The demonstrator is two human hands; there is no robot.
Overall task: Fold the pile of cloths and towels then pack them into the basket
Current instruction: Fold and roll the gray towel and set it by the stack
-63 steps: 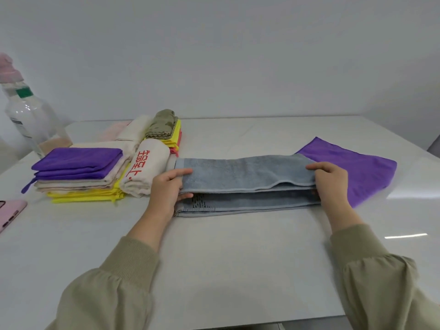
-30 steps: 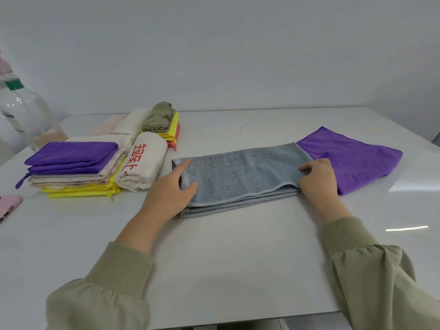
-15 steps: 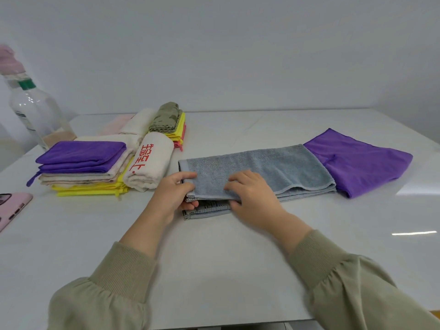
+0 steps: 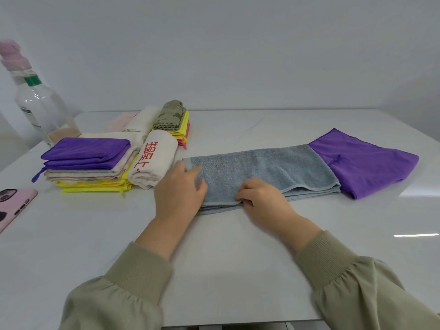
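Observation:
A grey towel [image 4: 266,167], folded lengthwise into a long strip, lies across the middle of the white table [image 4: 238,258]. My left hand [image 4: 178,189] rests flat on its left end, fingers fairly straight. Near the strip's middle, my right hand [image 4: 259,198] has bent fingers that pinch the towel's near edge. A purple cloth [image 4: 364,160] lies spread at the towel's right end, partly under it. No basket is in view.
Folded cloths stand at the left: a purple one on a beige and yellow stack [image 4: 85,153], a white towel with red characters [image 4: 154,163], and an olive, yellow and pink stack [image 4: 173,120] behind. A clear bottle [image 4: 35,103] and a pink phone [image 4: 12,206] are at far left.
My right hand left the towel's right end and came to its middle, at the near edge. My left hand went from pinching the left end to lying flat on it.

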